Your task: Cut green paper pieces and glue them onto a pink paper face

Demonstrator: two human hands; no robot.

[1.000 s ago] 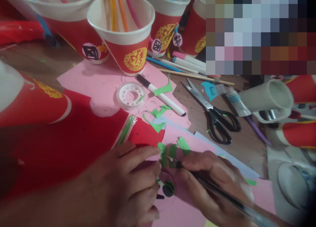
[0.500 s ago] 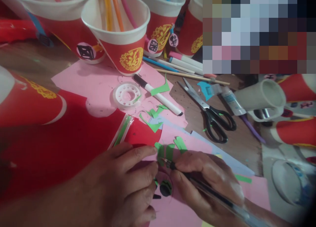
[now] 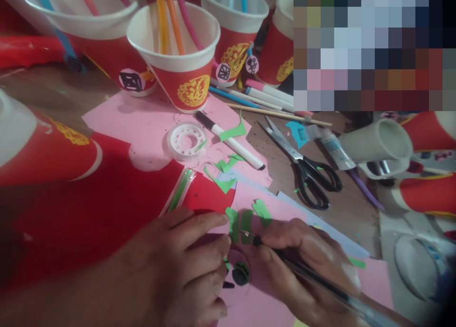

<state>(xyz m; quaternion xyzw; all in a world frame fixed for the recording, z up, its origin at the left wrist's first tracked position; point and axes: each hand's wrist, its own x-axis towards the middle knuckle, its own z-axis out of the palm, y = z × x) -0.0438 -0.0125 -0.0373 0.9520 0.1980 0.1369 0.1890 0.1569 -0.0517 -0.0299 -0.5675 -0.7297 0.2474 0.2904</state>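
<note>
My right hand grips a pen with a clear barrel and a dark grip. Its tip rests at a green paper strip, the middle one of three on the pink paper. My left hand lies on the paper with fingers stretched out, the index fingertip touching or nearly touching the left green strip. Below the strips is a pink paper circle with dark and green shapes like a drawn face, partly covered by my left fingers.
Red and white paper cups holding coloured straws stand behind. Scissors, a marker, a tape roll, a glue tube and green scraps lie around. A white mug lies at right; red paper extends left.
The pen tip has moved right, from the left green strip to the middle one. My left hand stays on the paper. The whole view has shifted slightly.
</note>
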